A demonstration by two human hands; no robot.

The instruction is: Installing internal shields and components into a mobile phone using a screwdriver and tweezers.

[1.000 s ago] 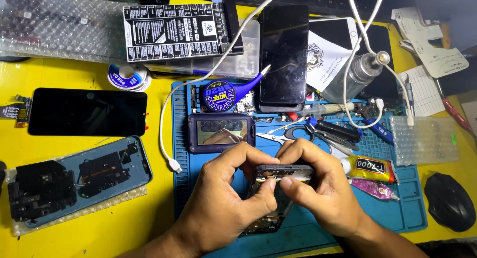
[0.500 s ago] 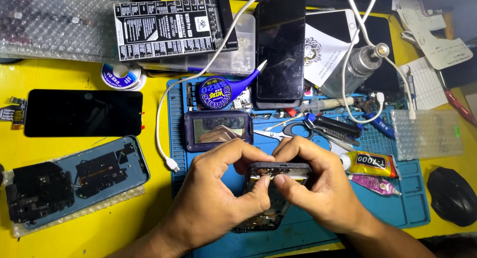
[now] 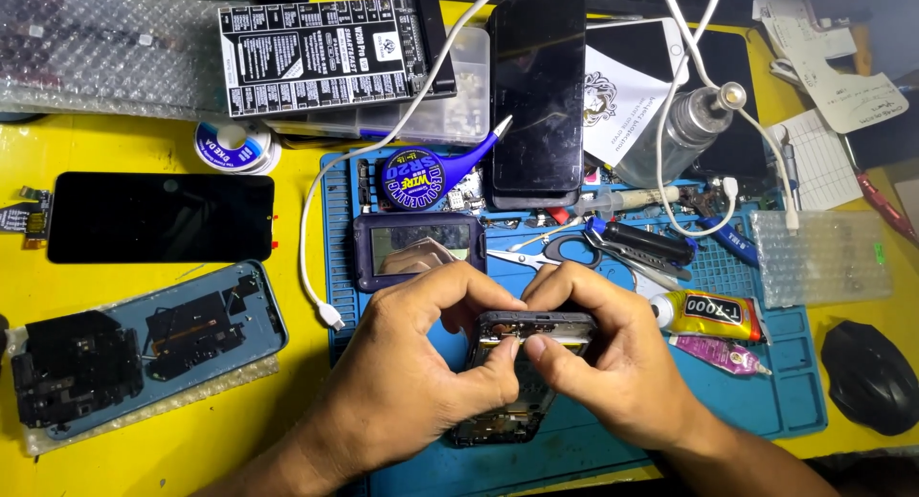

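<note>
Both hands, left hand [image 3: 412, 363] and right hand [image 3: 613, 363], clamp fingers on the phone frame [image 3: 522, 382] above the blue mat [image 3: 766, 382].

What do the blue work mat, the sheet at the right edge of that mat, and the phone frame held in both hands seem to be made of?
Blue work mat: probably silicone or rubber, matt, with moulded ridges and compartments. Sheet: clear plastic bubble wrap, shown by its rows of glossy bubbles. Phone frame: dark, dull, likely plastic or metal; the look leaves it open. The left hand and right hand pinch its top edge.

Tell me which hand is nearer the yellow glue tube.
Right. The right hand sits just left of the glue tube; the left hand is farther left, across the phone frame.
</note>
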